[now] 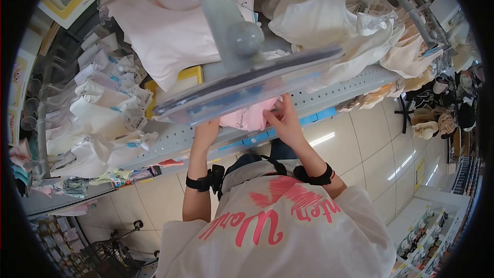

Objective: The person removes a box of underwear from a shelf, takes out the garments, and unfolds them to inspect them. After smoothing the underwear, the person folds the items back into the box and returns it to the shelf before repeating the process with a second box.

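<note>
A folded pink garment [248,117] with dark lettering lies at the shelf's front edge, partly under a clear-edged panel [247,85] on a grey post. My right hand [285,121] holds its right side, with thumb and fingers pinched on the cloth. At its left side is my left hand [207,133]; the panel hides its fingers. Behind the panel hangs a pale pink top [164,31].
White garments [103,113] hang at the left, and white and beige tops [319,15] at the right. The perforated grey shelf [329,90] crosses in front. Below lies a tiled floor [355,139], with a black cart [116,255] at lower left.
</note>
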{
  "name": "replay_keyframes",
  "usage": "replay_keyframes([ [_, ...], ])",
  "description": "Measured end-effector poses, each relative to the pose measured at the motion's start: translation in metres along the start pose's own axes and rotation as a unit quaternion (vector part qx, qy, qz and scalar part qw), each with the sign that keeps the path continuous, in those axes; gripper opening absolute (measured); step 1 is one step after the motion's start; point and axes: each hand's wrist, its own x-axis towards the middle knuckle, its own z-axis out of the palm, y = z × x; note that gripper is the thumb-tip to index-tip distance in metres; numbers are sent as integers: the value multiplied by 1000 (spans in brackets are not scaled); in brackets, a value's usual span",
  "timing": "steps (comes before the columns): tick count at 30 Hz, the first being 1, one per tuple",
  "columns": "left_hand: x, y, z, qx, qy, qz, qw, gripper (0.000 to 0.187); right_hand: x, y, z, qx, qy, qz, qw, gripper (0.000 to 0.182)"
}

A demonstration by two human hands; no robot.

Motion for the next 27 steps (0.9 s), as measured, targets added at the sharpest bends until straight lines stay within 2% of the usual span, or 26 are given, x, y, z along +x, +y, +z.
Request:
replay_keyframes([
  [3, -2, 1, -1, -31, -14, -5, 999, 32, -1, -7, 2, 21, -28, 29, 999, 55],
  [5, -2, 3, -3, -43, -22, -16, 999, 32, -2, -22, 3, 133, -2, 78, 988, 57],
  [6, -2, 7, -3, -64, -19, 1, 998, 30, -2, -21, 1, 134, -3, 78, 988, 57],
  [8, -1, 14, -2, -85, -14, 20, 996, 29, -2, -15, -1, 14, 0, 36, 999, 55],
  [9, -1, 17, -2, -61, -16, 26, 998, 26, -2, -12, -2, 14, -2, 36, 999, 55],
  [11, -3, 21, 0, -37, -17, 30, 999, 24, -4, -9, -3, -100, -60, 17, 993, 54],
  [13, -3, 24, 2, -24, 21, 63, 998, 21, -2, -11, -4, -62, -81, 32, 994, 51],
  [15, -5, 24, 1, -32, 31, 33, 998, 21, -2, -16, -7, -24, -102, 48, 993, 49],
  [17, -9, 24, 0, -41, 39, 4, 998, 20, -5, -26, -9, -8, -41, 77, 996, 46],
  [19, -12, 27, -4, 78, 138, -6, 987, 24, -8, -39, -8, -18, -17, 77, 997, 45],
  [20, -14, 30, -4, 77, 138, -5, 987, 24, -9, -42, -8, -26, 6, 77, 997, 45],
  [22, -17, 41, -2, 118, 184, -3, 976, 15, -11, -34, -17, -35, -13, 60, 997, 40],
  [23, -17, 40, -3, 116, 185, -4, 976, 15, -12, -32, -23, -42, -32, 44, 998, 35],
  [24, -17, 37, -6, 96, 228, 7, 969, 15, -14, -34, -32, -43, -34, 44, 998, 35],
  [25, -17, 34, -10, 75, 270, 20, 960, 16, -16, -37, -43, -38, -20, 44, 998, 27],
  [26, -17, 31, -15, 74, 273, 20, 959, 16, -17, -40, -55, -34, -6, 42, 999, 20],
  [27, -20, 27, -22, 62, 261, 12, 963, 17, -16, -44, -71, -35, -9, 41, 999, 20],
])
